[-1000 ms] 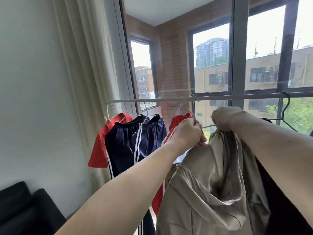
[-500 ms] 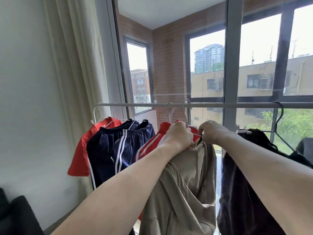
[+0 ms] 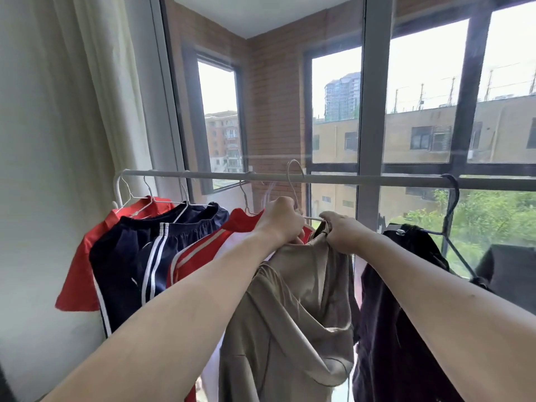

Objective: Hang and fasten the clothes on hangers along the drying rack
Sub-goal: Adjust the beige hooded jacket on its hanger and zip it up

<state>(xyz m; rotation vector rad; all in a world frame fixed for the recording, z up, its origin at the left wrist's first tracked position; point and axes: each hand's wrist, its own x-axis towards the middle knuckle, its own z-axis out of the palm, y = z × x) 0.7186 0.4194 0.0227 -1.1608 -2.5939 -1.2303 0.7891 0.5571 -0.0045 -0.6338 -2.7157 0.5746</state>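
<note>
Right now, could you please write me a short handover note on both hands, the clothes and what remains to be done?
Left hand: grips the pale hanger at its neck, with the top of the beige hooded garment.
Right hand: grips the beige fabric at the hanger's right end.
Rail: the pale hanger's hook rises at rail height; whether it sits over the rail I cannot tell.
Done: red top, navy striped shorts and red striped top hang to the left, dark garment on a dark hanger to the right.
Left: seat the hook, straighten and fasten the beige garment.
</note>
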